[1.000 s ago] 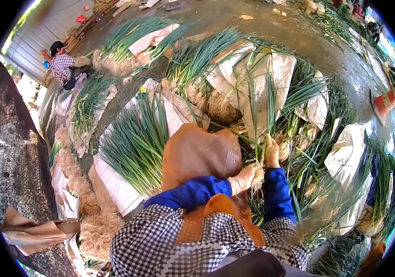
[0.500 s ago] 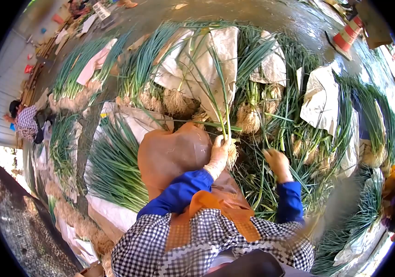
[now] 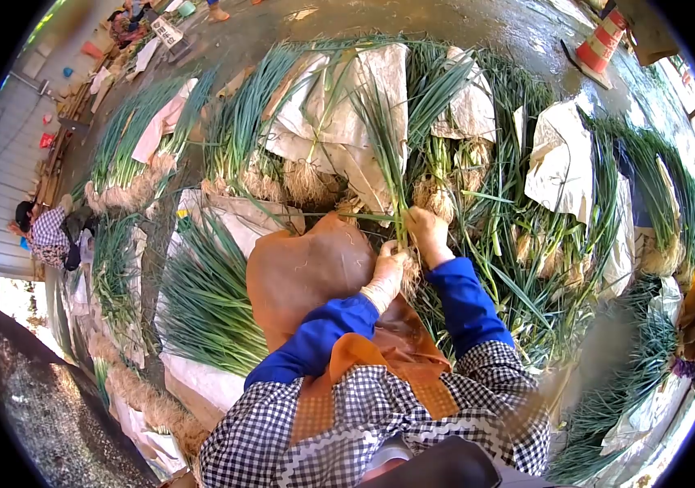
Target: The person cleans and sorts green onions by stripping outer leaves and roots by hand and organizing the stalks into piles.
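Observation:
My left hand (image 3: 386, 272) is closed around the lower stems of a few scallions (image 3: 390, 175), whose pale roots hang below the fingers. Just above it, my right hand (image 3: 427, 231) is closed against the same stalks. The long green leaves point away from me, over a white sack (image 3: 380, 89). Under my left forearm is a brown apron (image 3: 307, 264) spread over my knee. Loose scallion leaves (image 3: 486, 272) lie in a heap to the right of my hands.
To the left, a fanned pile of scallions (image 3: 209, 297) lies on white sacking. Rooted scallion bundles (image 3: 303, 180) stand in a row ahead. A traffic cone (image 3: 599, 42) stands at the far right. Another person (image 3: 48, 232) sits at the far left.
My right hand has moved left from over the leaf heap to the stalks beside my left hand. More scallion leaves now show in the held bunch.

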Tool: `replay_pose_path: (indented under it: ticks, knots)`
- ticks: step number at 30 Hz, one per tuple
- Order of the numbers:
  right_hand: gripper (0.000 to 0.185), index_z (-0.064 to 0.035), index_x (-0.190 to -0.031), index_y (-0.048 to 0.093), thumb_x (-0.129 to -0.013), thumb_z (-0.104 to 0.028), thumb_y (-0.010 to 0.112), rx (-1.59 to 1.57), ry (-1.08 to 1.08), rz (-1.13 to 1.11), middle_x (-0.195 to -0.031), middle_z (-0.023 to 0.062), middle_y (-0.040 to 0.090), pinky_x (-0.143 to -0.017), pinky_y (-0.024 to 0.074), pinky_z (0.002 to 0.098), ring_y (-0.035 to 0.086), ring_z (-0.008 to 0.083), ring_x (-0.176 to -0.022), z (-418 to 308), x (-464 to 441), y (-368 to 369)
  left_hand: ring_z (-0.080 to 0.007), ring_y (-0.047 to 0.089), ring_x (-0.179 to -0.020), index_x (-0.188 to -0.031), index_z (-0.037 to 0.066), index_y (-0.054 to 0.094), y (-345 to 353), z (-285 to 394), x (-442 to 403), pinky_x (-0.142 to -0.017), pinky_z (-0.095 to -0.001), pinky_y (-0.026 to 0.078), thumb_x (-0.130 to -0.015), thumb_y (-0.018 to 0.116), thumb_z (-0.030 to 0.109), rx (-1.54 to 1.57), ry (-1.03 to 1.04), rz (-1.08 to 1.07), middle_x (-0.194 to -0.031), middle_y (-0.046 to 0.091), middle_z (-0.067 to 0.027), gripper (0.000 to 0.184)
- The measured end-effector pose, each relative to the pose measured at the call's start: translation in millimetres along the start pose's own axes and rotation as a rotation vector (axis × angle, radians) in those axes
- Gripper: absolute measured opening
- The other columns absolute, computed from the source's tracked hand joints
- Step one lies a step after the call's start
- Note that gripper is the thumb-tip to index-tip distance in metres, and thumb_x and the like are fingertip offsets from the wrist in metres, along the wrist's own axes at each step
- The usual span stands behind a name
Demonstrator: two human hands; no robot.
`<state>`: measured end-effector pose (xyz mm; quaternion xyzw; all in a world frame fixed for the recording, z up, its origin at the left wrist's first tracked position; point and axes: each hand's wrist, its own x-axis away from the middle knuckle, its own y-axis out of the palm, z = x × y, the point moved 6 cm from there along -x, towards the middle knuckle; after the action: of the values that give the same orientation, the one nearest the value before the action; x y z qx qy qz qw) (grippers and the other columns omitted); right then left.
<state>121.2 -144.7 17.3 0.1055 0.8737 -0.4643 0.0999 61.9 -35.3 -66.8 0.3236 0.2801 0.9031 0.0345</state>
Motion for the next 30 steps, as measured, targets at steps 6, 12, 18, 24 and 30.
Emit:
replay_pose_path:
  ticks: [6, 12, 18, 24, 30]
  knots:
    - [0.019, -0.0077, -0.078, 0.060, -0.088, -0.022, 0.053, -1.430, 0.863, -0.167, -0.057, -0.0023, 0.052, -0.042, 0.0304, 0.0180, 0.041, 0.0047, -0.047, 59.3, 112.6, -48.9, -0.0201, 0.059, -0.065, -0.101, 0.004, 0.048, 10.9, 4.0, 7.0, -0.056, -0.0302, 0.053, -0.079, 0.053, -0.003, 0.244, -0.197, -0.134, -0.079, 0.058, -0.0110, 0.024]
    - [0.033, -0.0119, -0.105, 0.058, -0.082, -0.034, 0.053, 0.562, 0.329, -0.928, -0.106, 0.0117, 0.057, -0.078, 0.0440, 0.0385, 0.055, 0.0280, -0.096, 170.3, 183.9, -74.1, -0.0173, 0.060, -0.070, -0.104, 0.003, 0.058, 15.5, 24.6, 9.3, -0.065, -0.0295, 0.051, -0.082, 0.059, 0.013, 0.297, -0.222, -0.171, -0.078, 0.062, -0.0067, 0.025]
    - [0.021, -0.0094, -0.079, 0.059, -0.082, -0.029, 0.056, 0.173, -0.012, 0.185, -0.071, 0.0103, 0.059, -0.062, 0.0470, 0.0408, 0.058, 0.0307, -0.071, 61.6, 35.8, -80.5, -0.0168, 0.062, -0.083, -0.108, 0.004, 0.057, 33.9, 72.0, 18.6, -0.073, -0.0286, 0.051, -0.085, 0.055, 0.011, 0.072, -0.081, -0.239, -0.089, 0.063, -0.0078, 0.024]
    - [0.027, -0.0105, -0.101, 0.061, -0.081, -0.025, 0.050, 0.108, -0.046, -0.456, -0.101, 0.0117, 0.060, -0.085, 0.0410, 0.0362, 0.052, 0.0263, -0.100, 36.9, 30.4, -28.4, -0.0238, 0.057, -0.094, -0.135, 0.010, 0.031, 32.3, 127.8, 11.8, -0.086, -0.0445, 0.046, -0.087, 0.051, 0.010, 0.094, 0.158, -0.392, -0.094, 0.060, -0.0080, 0.052]
    - [0.041, -0.0093, -0.114, 0.058, -0.079, -0.028, 0.051, 0.366, 0.434, -0.519, -0.117, 0.0135, 0.056, -0.100, 0.0307, 0.0333, 0.041, 0.0263, -0.119, 259.8, 302.4, -101.5, -0.0190, 0.056, -0.080, -0.112, 0.004, 0.046, 10.1, 118.8, -16.7, -0.074, -0.0384, 0.049, -0.084, 0.053, 0.005, 0.212, 0.117, -0.160, -0.081, 0.056, -0.0063, 0.029]
